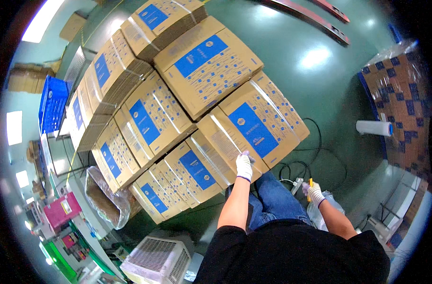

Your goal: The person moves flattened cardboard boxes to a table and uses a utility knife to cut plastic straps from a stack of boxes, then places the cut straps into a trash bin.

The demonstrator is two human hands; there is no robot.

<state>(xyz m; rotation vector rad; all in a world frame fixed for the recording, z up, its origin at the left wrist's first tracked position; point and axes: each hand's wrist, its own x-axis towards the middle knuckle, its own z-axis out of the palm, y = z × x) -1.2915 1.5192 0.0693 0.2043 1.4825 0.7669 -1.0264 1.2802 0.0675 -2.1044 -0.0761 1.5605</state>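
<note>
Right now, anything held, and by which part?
Right hand: a small yellow tool, one end showing, gripped part hidden. Left hand: at a box; hold unclear.

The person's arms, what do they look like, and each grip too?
The left grip and right grip wear white gloves with purplish-grey fingertips and dark bluish cuff edges. Short black sleeves leave the forearms bare.

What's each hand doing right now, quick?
Left hand: at a strap on a box; whether it grips can't be told.
Right hand: closed, holding a yellow tool.
</note>
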